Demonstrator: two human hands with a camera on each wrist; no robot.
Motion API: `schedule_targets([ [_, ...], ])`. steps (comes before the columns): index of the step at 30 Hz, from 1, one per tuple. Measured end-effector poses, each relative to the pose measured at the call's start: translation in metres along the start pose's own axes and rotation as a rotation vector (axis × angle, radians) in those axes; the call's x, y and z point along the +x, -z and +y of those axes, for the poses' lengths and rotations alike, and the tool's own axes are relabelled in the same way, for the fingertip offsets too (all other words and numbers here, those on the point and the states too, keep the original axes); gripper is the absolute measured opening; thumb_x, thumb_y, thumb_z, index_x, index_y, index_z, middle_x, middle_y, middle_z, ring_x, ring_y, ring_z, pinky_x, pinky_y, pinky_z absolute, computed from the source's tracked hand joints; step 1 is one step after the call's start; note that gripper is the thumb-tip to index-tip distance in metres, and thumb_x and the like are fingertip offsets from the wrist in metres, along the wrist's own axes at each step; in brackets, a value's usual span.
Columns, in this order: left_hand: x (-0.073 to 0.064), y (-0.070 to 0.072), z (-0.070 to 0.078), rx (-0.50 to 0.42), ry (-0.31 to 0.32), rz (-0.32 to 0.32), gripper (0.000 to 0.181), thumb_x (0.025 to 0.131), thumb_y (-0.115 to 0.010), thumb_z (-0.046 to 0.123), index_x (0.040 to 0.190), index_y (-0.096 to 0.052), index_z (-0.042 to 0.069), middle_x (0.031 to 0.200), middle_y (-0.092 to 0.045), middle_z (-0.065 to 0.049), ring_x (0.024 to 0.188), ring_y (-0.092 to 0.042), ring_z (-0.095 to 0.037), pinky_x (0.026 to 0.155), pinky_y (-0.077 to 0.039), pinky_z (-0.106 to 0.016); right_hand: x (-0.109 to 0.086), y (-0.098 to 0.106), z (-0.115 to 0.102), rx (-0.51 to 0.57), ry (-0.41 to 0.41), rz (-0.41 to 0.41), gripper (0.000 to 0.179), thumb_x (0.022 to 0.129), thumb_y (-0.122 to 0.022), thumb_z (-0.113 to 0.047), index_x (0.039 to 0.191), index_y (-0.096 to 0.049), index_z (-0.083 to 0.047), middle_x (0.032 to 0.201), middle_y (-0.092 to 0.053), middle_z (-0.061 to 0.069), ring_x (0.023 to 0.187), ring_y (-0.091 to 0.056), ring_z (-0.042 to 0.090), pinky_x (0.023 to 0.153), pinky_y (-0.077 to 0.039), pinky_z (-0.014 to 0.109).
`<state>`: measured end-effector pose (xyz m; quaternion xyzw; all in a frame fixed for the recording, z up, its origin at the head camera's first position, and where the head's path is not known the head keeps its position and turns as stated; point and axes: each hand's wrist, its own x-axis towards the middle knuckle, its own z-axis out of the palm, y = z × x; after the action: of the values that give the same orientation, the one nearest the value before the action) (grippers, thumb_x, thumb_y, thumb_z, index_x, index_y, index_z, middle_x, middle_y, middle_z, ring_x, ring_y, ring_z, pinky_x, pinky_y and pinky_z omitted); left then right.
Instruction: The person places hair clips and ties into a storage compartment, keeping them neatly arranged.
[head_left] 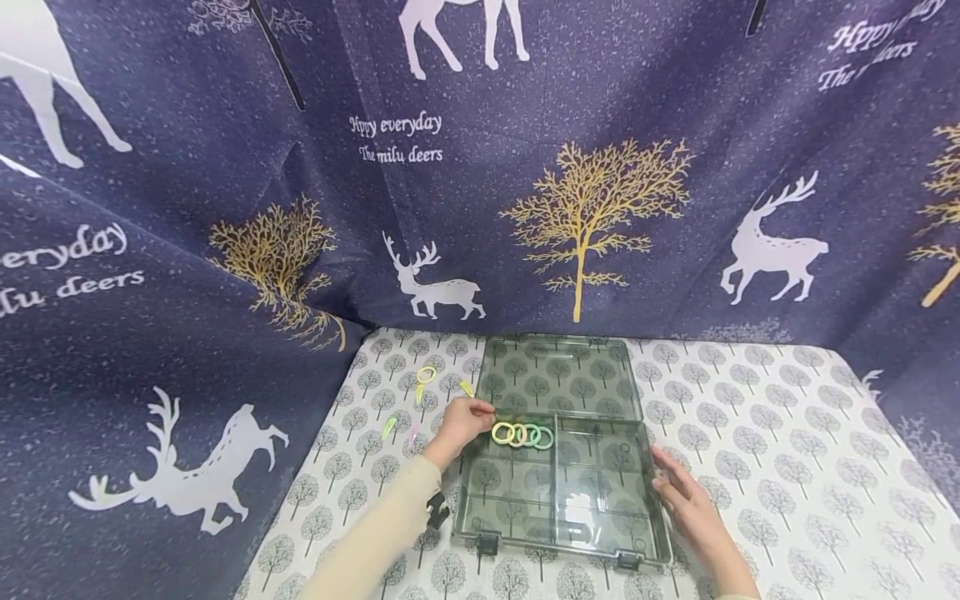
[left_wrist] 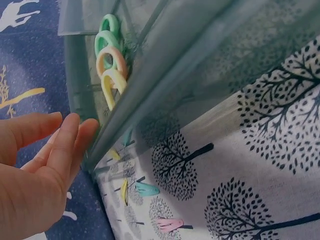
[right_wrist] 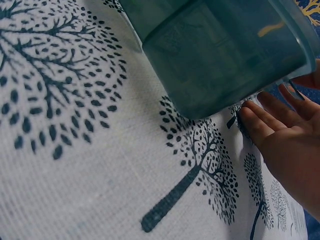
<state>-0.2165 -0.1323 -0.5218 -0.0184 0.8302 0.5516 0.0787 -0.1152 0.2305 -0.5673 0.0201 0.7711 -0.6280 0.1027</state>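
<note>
A see-through grey-green plastic storage box [head_left: 555,492] lies with its lid [head_left: 558,379] folded back behind it. Yellow, peach and green hair ties [head_left: 522,435] overlap in a row in its back left part. My left hand [head_left: 463,423] is at the back left corner of the box, close beside the yellow tie. In the left wrist view its thumb and fingers reach out, fairly straight, by the box wall [left_wrist: 80,80]. At the right side wall, my right hand [head_left: 690,500] touches the box with extended fingertips [right_wrist: 252,112].
Left of the box lie a yellow hair tie [head_left: 426,375], a yellow hair clip [head_left: 419,393], another yellow clip [head_left: 467,388], a green clip [head_left: 389,427] and a pink clip [head_left: 414,431]. A tree-print cloth [head_left: 750,433] covers the table. Behind it hangs a dark blue deer-print curtain [head_left: 510,208].
</note>
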Motion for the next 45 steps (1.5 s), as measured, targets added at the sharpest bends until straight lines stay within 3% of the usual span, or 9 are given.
schedule_targets([
  [5,0.002,0.007,-0.001,-0.135,0.033,-0.011,0.024,0.088,-0.063,-0.004,0.110,-0.063,-0.014,0.097,-0.067,-0.023,0.084,-0.069,-0.029,0.076,-0.062,-0.030,0.000,0.001,-0.001,0.021,-0.003,-0.013,0.060,0.100,-0.049,-0.030,0.152,-0.025,-0.011,0.158,-0.017,0.018,0.143,-0.012,0.041,0.113,-0.022,0.050],
  [9,0.007,0.017,-0.005,-0.222,0.033,0.015,0.025,0.088,-0.061,-0.008,0.112,-0.059,-0.017,0.103,-0.064,-0.029,0.087,-0.069,-0.030,0.078,-0.061,-0.030,0.000,0.000,0.000,0.026,0.003,-0.010,0.060,0.100,-0.049,-0.029,0.151,-0.025,-0.010,0.157,-0.018,0.019,0.141,-0.025,0.008,0.108,-0.034,0.028],
  [14,0.019,0.037,-0.013,-0.199,0.018,0.126,0.025,0.087,-0.061,-0.008,0.112,-0.062,-0.013,0.099,-0.067,-0.024,0.086,-0.068,-0.026,0.082,-0.060,-0.034,0.001,-0.001,0.002,0.050,0.036,-0.002,0.059,0.100,-0.050,-0.025,0.150,-0.027,-0.006,0.155,-0.019,0.023,0.111,-0.031,-0.026,0.095,-0.033,0.005],
  [18,0.026,0.060,-0.023,-0.103,0.015,0.223,0.026,0.087,-0.062,-0.004,0.112,-0.065,-0.008,0.101,-0.067,-0.019,0.089,-0.066,-0.025,0.081,-0.060,-0.033,0.003,0.000,0.000,0.026,0.002,-0.009,0.059,0.100,-0.049,-0.027,0.151,-0.025,-0.009,0.157,-0.018,0.020,0.141,-0.024,0.008,0.109,-0.035,0.031],
  [21,0.031,0.077,-0.032,-0.060,0.035,0.293,0.027,0.089,-0.062,-0.002,0.115,-0.064,-0.007,0.104,-0.066,-0.020,0.092,-0.064,-0.028,0.079,-0.059,-0.033,0.004,0.000,-0.001,0.022,-0.018,-0.022,0.060,0.100,-0.049,-0.026,0.152,-0.023,-0.009,0.158,-0.016,0.020,0.143,-0.010,0.043,0.112,-0.022,0.049],
  [30,0.049,0.113,-0.063,-0.147,0.055,0.500,0.025,0.087,-0.063,-0.002,0.111,-0.066,-0.007,0.101,-0.068,-0.021,0.095,-0.065,-0.032,0.080,-0.059,-0.036,0.002,-0.001,0.001,0.010,-0.010,-0.010,0.059,0.100,-0.050,-0.025,0.151,-0.025,-0.007,0.156,-0.018,0.021,0.142,-0.011,0.044,0.109,-0.029,0.039],
  [34,0.056,0.118,-0.072,-0.153,0.074,0.513,0.026,0.087,-0.062,-0.002,0.112,-0.065,-0.008,0.102,-0.067,-0.023,0.098,-0.064,-0.033,0.087,-0.057,-0.039,0.002,0.000,0.000,0.008,-0.018,-0.009,0.060,0.100,-0.050,-0.026,0.151,-0.025,-0.007,0.156,-0.019,0.021,0.142,-0.011,0.043,0.111,-0.025,0.045],
  [40,0.063,0.112,-0.068,-0.081,0.116,0.435,0.035,0.091,-0.058,0.000,0.125,-0.057,-0.010,0.116,-0.060,-0.027,0.108,-0.057,-0.037,0.093,-0.053,-0.041,0.001,0.002,0.002,-0.009,-0.018,0.010,0.059,0.100,-0.050,-0.026,0.150,-0.026,-0.007,0.155,-0.021,0.021,0.141,-0.013,0.042,0.111,-0.025,0.051],
  [45,0.070,0.105,-0.066,-0.037,0.105,0.379,0.040,0.090,-0.060,-0.001,0.127,-0.052,-0.014,0.114,-0.059,-0.028,0.107,-0.056,-0.038,0.092,-0.054,-0.040,0.001,0.001,0.003,-0.013,-0.001,0.021,0.057,0.100,-0.050,-0.025,0.149,-0.029,-0.006,0.154,-0.023,0.022,0.142,-0.015,0.036,0.108,-0.034,0.040],
])
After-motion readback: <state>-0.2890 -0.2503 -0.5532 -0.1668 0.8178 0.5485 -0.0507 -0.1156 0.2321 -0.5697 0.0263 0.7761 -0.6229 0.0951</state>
